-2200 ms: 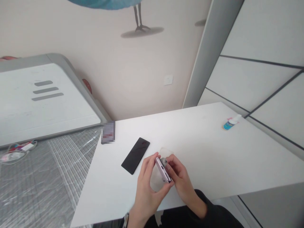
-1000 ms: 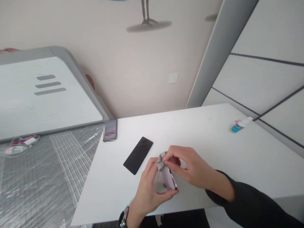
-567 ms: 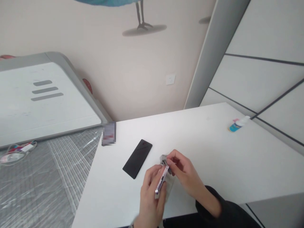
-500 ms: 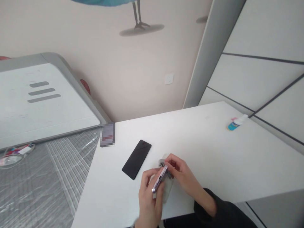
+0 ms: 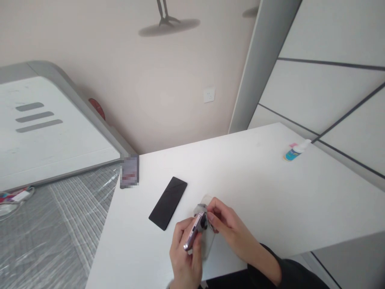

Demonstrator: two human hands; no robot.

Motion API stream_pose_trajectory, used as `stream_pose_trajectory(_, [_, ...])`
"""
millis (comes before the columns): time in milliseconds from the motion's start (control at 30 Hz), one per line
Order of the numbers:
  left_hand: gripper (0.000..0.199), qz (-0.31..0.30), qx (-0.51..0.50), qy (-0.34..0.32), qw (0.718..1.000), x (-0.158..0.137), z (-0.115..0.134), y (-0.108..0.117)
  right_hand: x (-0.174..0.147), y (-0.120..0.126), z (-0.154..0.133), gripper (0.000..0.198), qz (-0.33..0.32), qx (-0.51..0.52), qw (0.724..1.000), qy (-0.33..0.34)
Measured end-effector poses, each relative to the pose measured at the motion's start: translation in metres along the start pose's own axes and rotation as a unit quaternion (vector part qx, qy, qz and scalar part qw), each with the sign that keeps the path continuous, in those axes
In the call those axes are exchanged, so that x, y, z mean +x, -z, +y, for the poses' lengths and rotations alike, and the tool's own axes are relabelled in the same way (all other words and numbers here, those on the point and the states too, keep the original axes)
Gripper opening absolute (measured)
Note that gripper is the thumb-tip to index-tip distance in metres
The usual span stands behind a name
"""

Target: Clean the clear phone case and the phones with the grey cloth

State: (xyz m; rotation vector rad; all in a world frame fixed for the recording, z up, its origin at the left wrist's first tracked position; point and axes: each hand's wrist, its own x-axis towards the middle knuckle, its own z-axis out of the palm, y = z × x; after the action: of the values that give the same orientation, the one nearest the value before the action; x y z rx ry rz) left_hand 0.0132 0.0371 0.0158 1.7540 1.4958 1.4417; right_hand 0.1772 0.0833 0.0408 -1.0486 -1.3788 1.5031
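Two bare hands meet over the near edge of a white desk [image 5: 270, 188], working a pink-edged phone [image 5: 194, 230] and a clear soft case [image 5: 207, 241]. The left hand [image 5: 183, 257] is closed around the phone, holding it edge-up and tilted just above the desk, while the right hand [image 5: 225, 228], in a dark sleeve, pinches its fingertips at the phone's upper corner, where the case's rim bunches beside the camera bump. Part of the case hangs loose below the phone on the right; whether that corner sits inside the rim cannot be told from this angle. By the look of it the fitting stands at an early to middle stage: one corner is being handled, and the other corners and long edges do not appear seated. A second, black phone [image 5: 168, 202] lies flat and untouched just left of the hands, a small blurred card [image 5: 129, 172] sits at the desk's far left corner, and a small blue-and-white bottle [image 5: 296, 149] lies well apart at the far right
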Motion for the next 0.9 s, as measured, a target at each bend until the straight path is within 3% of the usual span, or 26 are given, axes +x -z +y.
stream_pose_trajectory(133, [0.019,0.030,-0.035,0.050,0.998,0.002,0.000,0.003,0.005,0.003,-0.002,0.045,-0.025,-0.028,0.999,0.036])
stream_pose_trajectory(233, [0.028,0.100,-0.066,0.115,0.986,-0.001,0.002,0.004,0.006,0.005,0.001,0.043,-0.023,-0.068,0.994,0.079])
stream_pose_trajectory(367, [0.046,0.242,-0.117,0.227,0.936,-0.002,0.013,-0.002,-0.001,0.002,-0.009,0.027,-0.017,-0.103,0.976,0.190])
stream_pose_trajectory(433, [0.051,0.278,-0.148,0.282,0.906,0.007,0.022,-0.005,-0.010,-0.006,-0.015,0.015,-0.032,-0.106,0.961,0.252])
stream_pose_trajectory(500, [0.056,0.288,-0.177,0.322,0.884,0.020,0.031,-0.004,-0.023,-0.016,-0.017,0.007,-0.046,-0.109,0.954,0.274])
stream_pose_trajectory(600, [0.062,0.299,-0.195,0.345,0.868,0.034,0.040,-0.002,-0.043,-0.029,-0.012,0.015,-0.022,-0.131,0.963,0.233])
stream_pose_trajectory(800, [0.069,0.205,-0.197,0.309,0.908,0.022,0.049,-0.008,-0.035,-0.037,-0.014,0.020,0.007,-0.091,0.978,0.188])
stream_pose_trajectory(900, [0.069,0.208,-0.173,0.288,0.919,0.023,0.046,-0.004,-0.032,-0.036,-0.020,0.021,-0.010,-0.055,0.984,0.171])
